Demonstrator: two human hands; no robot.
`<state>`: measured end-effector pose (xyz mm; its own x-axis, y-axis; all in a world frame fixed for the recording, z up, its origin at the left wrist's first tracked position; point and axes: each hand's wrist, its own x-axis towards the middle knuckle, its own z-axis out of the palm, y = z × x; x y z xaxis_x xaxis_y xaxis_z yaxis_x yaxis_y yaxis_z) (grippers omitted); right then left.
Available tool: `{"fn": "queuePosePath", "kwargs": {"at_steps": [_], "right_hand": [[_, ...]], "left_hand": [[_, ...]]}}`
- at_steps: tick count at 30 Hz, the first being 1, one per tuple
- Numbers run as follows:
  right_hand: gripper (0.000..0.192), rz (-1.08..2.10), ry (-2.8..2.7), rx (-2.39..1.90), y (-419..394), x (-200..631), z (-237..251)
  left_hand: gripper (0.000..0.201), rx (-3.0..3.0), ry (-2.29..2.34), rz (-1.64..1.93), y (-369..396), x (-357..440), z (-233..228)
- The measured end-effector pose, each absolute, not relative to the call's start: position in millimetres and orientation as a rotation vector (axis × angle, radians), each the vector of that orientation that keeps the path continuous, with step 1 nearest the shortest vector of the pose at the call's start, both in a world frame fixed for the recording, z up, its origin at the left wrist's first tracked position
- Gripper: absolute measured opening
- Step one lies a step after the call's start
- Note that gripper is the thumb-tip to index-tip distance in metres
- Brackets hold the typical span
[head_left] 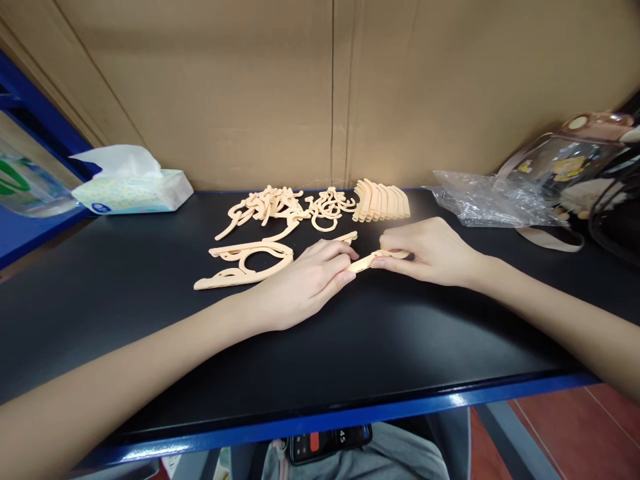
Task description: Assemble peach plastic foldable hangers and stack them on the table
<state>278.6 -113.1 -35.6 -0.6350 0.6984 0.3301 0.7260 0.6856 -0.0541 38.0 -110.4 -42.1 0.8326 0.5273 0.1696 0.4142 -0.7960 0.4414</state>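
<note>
Between my two hands is a cream plastic folding hanger piece (362, 264). My left hand (320, 275) pinches its left end, fingers bent over it. Around its right end, my right hand (425, 252) is closed, hiding part of the piece. Beside my left hand lie folded cream hangers (245, 264), partly covered by that hand. Another cream strip (346, 237) shows just beyond my left fingers. Farther back are a heap of loose hanger arms (270, 203), a small pile of hooks (330, 205) and a neat row of curved arm pieces (381, 201).
A tissue pack (133, 190) stands at the back left. Crumpled clear plastic (495, 199) and a transparent bag (565, 163) lie at the back right. Cardboard (240, 93) rises behind the black table (400, 340). A phone (330, 443) rests on my lap below the blue edge.
</note>
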Motion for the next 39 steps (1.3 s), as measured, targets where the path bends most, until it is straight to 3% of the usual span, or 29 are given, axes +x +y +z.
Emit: {"fn": "queuePosePath", "kwargs": {"at_steps": [16,39], "right_hand": [[0.057,-0.187,-2.522,-1.144,-113.5,277.3,-36.9],[0.051,-0.214,-2.519,-1.15,-117.7,272.8,-34.3]], "left_hand": [[0.032,2.643,0.678,0.384,-108.7,37.4,-43.2],[0.031,2.628,0.644,0.392,-106.6,36.7,-43.8]]}}
